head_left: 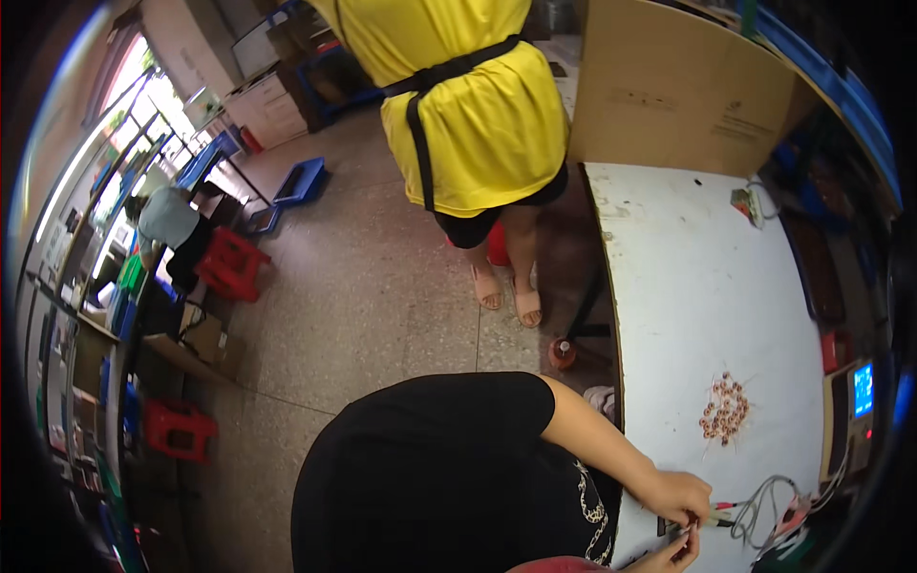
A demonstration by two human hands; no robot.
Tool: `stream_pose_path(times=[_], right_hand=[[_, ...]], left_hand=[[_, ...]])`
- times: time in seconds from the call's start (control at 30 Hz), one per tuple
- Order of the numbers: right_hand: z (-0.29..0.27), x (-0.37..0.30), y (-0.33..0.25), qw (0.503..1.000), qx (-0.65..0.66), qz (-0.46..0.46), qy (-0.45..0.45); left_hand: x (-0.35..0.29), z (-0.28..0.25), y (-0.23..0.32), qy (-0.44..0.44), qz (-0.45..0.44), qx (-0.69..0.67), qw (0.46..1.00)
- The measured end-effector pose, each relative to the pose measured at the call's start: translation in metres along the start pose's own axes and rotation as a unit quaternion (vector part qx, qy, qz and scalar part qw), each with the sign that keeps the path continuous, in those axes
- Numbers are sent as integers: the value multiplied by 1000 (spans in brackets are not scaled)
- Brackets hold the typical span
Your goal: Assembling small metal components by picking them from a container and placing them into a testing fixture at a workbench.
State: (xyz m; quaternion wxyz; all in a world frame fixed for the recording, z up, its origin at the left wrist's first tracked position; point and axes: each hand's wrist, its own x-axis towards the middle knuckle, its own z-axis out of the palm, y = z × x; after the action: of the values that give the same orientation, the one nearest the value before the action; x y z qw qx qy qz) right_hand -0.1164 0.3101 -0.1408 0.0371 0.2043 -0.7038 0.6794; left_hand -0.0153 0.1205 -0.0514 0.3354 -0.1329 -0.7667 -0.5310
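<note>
My left hand [676,497], at the end of my bare left forearm, is over the white tabletop at the lower right, its fingers closed and bent downward. Just below it, my right hand [680,552] comes in from the lower edge with its fingertips pinched together. The hands almost meet at a small pale thing, too small to make out. Beside them are test leads [759,506] with grey cables and red and black clip ends. Farther up the table lies a loose pile of small copper-coloured coils [726,411] with thin wire legs.
A meter [848,411] with a lit blue screen stands at the table's right edge. A cardboard sheet [678,91] rises at the far end. Someone in a yellow top [478,124] stands left of the table; another person [172,220] sits farther off, near red stools [232,265].
</note>
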Motion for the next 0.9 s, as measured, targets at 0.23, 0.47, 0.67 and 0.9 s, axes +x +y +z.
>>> stream_pose_path(times=[0.23, 0.47, 0.67, 0.9], right_hand=[[17, 2, -48, 966, -119, -221, -64], [-17, 34, 58, 989, 28, -117, -85], [-62, 24, -84, 991, -47, -26, 125], [-122, 73, -102, 829, 450, -272, 190]], left_hand=[[4, -18, 21, -20, -51, -80, 995], [-4, -43, 23, -68, -126, -21, 989], [-48, -62, -5, -176, 24, 149, 973], [-51, -54, -27, -212, 3, 135, 968]])
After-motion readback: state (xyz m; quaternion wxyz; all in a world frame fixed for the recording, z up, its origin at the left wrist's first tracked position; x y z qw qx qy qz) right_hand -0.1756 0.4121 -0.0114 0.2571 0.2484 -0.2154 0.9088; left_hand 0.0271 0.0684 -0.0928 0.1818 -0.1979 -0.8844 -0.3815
